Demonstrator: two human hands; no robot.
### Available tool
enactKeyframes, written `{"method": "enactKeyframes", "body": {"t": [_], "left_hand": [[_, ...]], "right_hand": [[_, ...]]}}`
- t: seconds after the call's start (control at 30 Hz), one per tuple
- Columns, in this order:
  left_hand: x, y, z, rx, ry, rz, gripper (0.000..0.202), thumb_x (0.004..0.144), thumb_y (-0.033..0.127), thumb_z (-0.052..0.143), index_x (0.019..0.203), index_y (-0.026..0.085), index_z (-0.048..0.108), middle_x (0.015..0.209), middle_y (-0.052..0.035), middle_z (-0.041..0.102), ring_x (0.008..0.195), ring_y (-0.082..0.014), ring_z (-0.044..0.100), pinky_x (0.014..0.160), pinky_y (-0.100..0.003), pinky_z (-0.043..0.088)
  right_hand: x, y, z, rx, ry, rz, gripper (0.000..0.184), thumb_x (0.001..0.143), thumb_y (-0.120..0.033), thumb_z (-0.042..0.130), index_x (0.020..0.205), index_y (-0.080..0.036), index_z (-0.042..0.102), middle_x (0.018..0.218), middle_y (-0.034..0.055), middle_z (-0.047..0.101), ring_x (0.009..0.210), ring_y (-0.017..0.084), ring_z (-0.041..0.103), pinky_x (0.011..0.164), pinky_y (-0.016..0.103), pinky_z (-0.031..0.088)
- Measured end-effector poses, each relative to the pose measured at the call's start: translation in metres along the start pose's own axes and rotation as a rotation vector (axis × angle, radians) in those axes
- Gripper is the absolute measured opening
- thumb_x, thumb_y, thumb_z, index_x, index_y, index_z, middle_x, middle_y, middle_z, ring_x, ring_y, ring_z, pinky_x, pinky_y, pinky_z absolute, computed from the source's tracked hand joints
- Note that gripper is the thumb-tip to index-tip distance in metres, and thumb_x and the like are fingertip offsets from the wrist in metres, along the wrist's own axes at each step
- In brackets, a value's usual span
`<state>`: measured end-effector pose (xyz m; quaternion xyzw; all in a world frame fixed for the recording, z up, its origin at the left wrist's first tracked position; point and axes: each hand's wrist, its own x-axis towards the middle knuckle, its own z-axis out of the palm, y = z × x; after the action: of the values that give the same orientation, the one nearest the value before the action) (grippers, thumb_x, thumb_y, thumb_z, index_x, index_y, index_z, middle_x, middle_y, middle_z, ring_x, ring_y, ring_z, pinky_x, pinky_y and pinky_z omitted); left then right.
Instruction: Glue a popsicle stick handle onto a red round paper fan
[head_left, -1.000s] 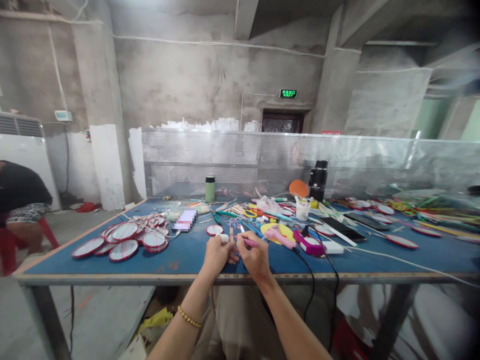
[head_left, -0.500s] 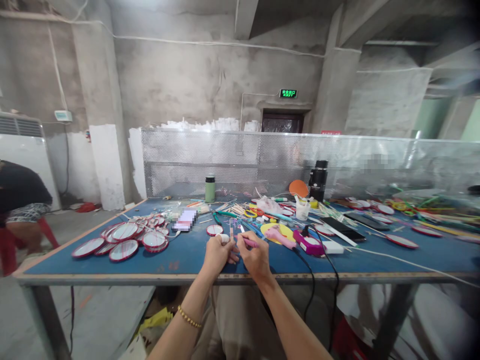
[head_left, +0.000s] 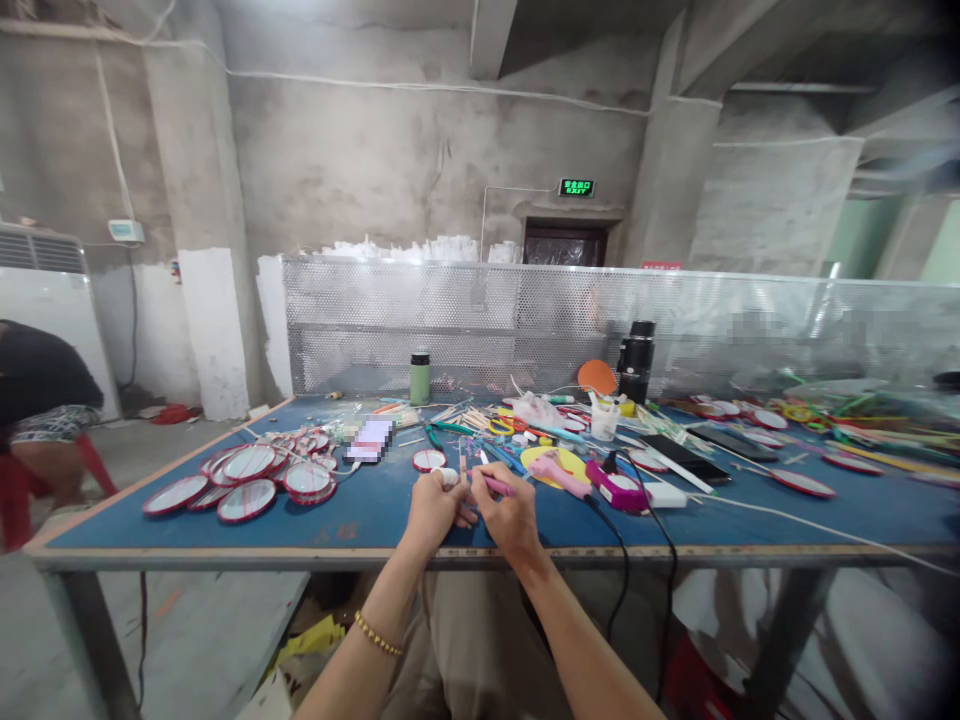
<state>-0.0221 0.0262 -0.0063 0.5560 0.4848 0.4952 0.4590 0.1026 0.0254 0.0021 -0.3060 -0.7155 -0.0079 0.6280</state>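
Observation:
Both of my hands rest close together on the front of the blue table (head_left: 360, 515). My left hand (head_left: 433, 510) is closed around a small white piece (head_left: 448, 477) at its fingertips. My right hand (head_left: 510, 518) is closed on a thin pink stick (head_left: 498, 486) that points toward the left hand. The two hands touch at the fingers. A pink glue gun (head_left: 562, 477) lies on a yellow disc just right of my right hand.
Several red-rimmed round mirrors (head_left: 247, 478) lie at the left. A pink-and-white device (head_left: 622, 490) with black cables sits at the right. Scissors, sticks, a green bottle (head_left: 420, 379) and a black flask (head_left: 636, 361) stand further back. A person sits far left.

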Motion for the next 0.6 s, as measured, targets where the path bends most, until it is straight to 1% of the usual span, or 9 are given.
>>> {"method": "enactKeyframes", "body": {"t": [0.3, 0.6], "left_hand": [[-0.0006, 0.0014, 0.0011, 0.014, 0.0, -0.015, 0.026, 0.096, 0.035, 0.06, 0.111, 0.014, 0.064, 0.101, -0.0053, 0.068, 0.08, -0.0159, 0.067, 0.07, -0.033, 0.058], [0.0, 0.0, 0.0005, -0.01, -0.006, 0.0, 0.025, 0.096, 0.035, 0.06, 0.109, 0.013, 0.064, 0.098, -0.0046, 0.068, 0.076, -0.0145, 0.067, 0.067, -0.031, 0.058]], "right_hand": [[-0.0008, 0.0003, -0.0005, 0.01, 0.008, 0.008, 0.022, 0.092, -0.026, 0.054, 0.074, -0.02, 0.065, 0.066, 0.0005, 0.068, 0.057, 0.014, 0.059, 0.06, 0.024, 0.048], [-0.0007, 0.0004, -0.0007, 0.002, 0.018, 0.014, 0.022, 0.092, -0.026, 0.054, 0.073, -0.02, 0.064, 0.063, -0.0005, 0.065, 0.054, 0.013, 0.057, 0.057, 0.024, 0.047]]}}
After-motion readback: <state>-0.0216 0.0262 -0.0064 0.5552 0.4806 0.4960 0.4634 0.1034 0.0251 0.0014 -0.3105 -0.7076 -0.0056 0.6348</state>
